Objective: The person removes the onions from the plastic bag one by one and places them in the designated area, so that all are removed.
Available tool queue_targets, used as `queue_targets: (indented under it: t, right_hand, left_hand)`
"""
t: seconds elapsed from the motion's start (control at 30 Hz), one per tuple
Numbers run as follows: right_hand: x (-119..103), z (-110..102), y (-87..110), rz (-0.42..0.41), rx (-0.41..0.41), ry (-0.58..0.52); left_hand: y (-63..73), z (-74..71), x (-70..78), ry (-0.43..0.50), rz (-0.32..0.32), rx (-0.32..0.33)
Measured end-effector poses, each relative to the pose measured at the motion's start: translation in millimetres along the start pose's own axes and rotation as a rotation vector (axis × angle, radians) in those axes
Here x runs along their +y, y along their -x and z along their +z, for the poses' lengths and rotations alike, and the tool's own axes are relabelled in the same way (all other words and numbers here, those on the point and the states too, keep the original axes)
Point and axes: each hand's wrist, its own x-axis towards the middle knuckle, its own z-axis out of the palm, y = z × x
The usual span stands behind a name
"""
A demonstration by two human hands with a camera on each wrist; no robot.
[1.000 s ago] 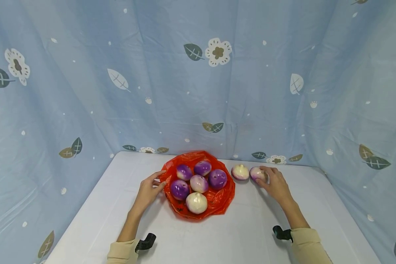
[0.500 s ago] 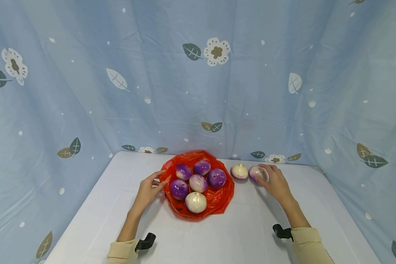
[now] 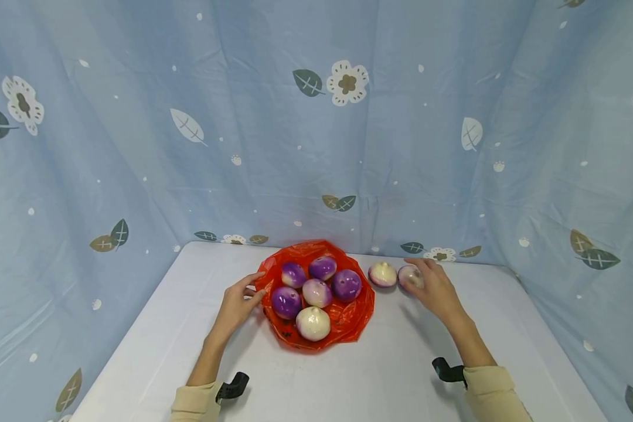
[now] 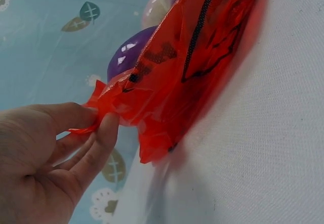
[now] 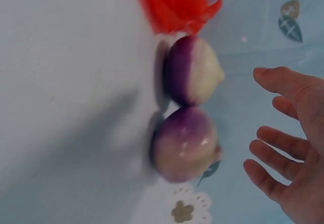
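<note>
My left hand (image 3: 235, 303) pinches the rim of a red plastic bag (image 3: 351, 321) between thumb and fingers, as the left wrist view shows. Several glossy purple-and-white turnips lie in the opened bag, among them a mostly white turnip (image 3: 313, 324) at the front and a dark purple turnip (image 4: 129, 52) near the pinched rim. Right of the bag, two turnips sit side by side on the table: a cream-topped turnip (image 3: 383, 274) and a paler turnip (image 5: 185, 145). Above the paler one hovers my right hand (image 3: 436, 292), fingers spread and apart from it, holding nothing.
The white tabletop (image 3: 337, 387) carries the bag near its back edge. A blue curtain (image 3: 274, 146) with leaves and flowers hangs behind and at both sides. Black wrist-worn devices (image 3: 234, 387) sit at both sleeves.
My right hand has come off the right-hand turnip and lifted slightly up and to the left. That turnip now rests untouched on the table. My left hand stays at the bag's rim.
</note>
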Motion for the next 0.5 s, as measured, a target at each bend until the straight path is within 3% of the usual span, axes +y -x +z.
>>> queue_targets:
  t: [0.3,0.5]
  right_hand:
    - [-27,-9,-8.5,-0.065,-0.001,0.014]
    - [-36,-4,-8.3,-0.082,-0.018,0.021]
  left_hand:
    - [-0.8,-1.0,-1.0,0.0,-0.002,0.003]
    - [-0.4,-1.3,-0.6,0.02,-0.011,-0.003]
